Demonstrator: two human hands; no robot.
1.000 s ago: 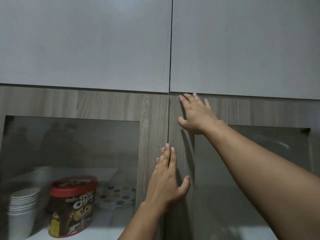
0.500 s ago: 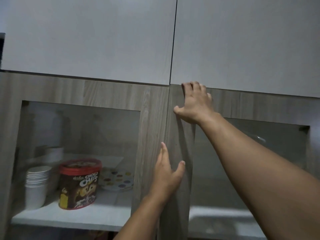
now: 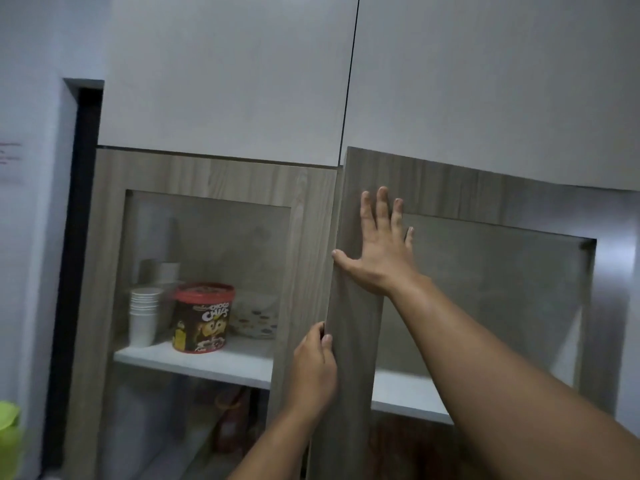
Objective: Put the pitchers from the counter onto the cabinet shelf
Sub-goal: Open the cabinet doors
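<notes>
The wood-grain cabinet has two glass-panelled doors. Its right door (image 3: 433,188) stands slightly ajar, its left edge swung out toward me. My left hand (image 3: 313,368) is curled around that edge low down. My right hand (image 3: 379,258) lies flat on the door's frame higher up, fingers spread, thumb at the edge. The white shelf (image 3: 207,367) shows behind the left door (image 3: 207,174). A lime-green plastic object (image 3: 8,434) pokes in at the lower left edge; I cannot tell what it is.
On the shelf behind the left glass stand a stack of white paper cups (image 3: 143,315), a red-lidded Choco Chips tin (image 3: 202,317) and a dotted dish (image 3: 254,318). Plain white upper doors (image 3: 225,81) sit above. A dark gap and a wall lie to the left.
The right door has swung out from shut to slightly ajar. My left hand went from flat on the door to gripping its edge. My right hand slid down from the top edge.
</notes>
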